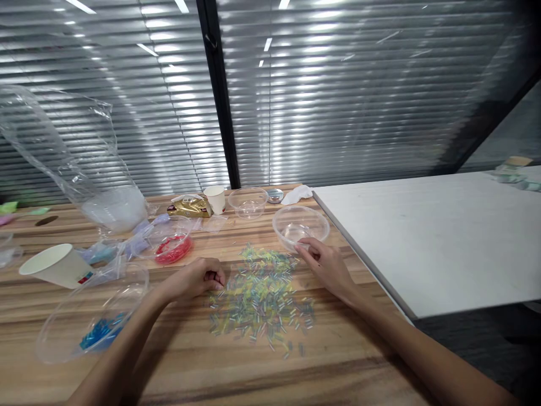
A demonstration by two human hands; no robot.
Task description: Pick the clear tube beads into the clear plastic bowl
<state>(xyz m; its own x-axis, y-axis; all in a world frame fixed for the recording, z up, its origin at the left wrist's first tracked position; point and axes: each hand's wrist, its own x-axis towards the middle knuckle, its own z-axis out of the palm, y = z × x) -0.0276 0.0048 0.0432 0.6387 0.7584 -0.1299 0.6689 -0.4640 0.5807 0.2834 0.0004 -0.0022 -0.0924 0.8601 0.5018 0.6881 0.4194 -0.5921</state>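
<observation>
Short thin tube pieces, yellow, green, blue-grey and clear, lie in a loose pile on the wooden table. My left hand rests at the pile's left edge, fingers curled in and thumb against them; whatever is inside them cannot be made out. Beyond the pile, on the right, stands a clear plastic bowl. The thumb and fingertips of my right hand close on its near rim. A second clear bowl at the left holds blue pieces, and a third clear bowl has red pieces in it.
Left of my arms stand a white paper cup and a tall clear plastic bag. Farther back are a gold packet, another paper cup, another clear bowl and a round tin. A white table adjoins at right.
</observation>
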